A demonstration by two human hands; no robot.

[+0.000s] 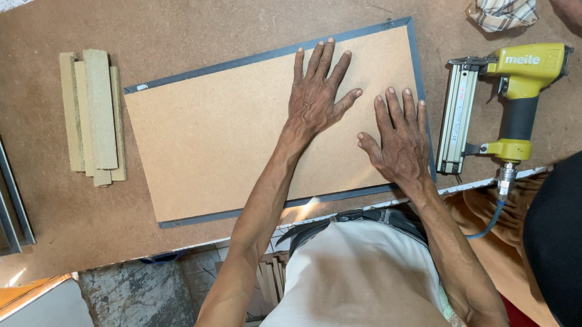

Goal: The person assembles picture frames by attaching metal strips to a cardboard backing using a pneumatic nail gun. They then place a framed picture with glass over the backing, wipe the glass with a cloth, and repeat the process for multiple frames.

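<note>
Backing board seated in its frame, both palms pressing it flat

Left of frame, a stack of wood strips [93,115] lies on the worktop [198,14]; mid-frame, the left hand [316,95] and right hand [402,137] rest spread, gripping nothing, on the backing board [220,131] inside the grey frame [264,57]; fastening looks not yet done, the nail gun [506,103] lying untouched at right.

1. Backing board [234,133]: tan fibreboard rectangle lying flat and slanted, set inside the frame, both palms pressed on its right end.
2. Picture frame [280,53]: thin dark grey border, face down near the workbench's front edge.
</note>
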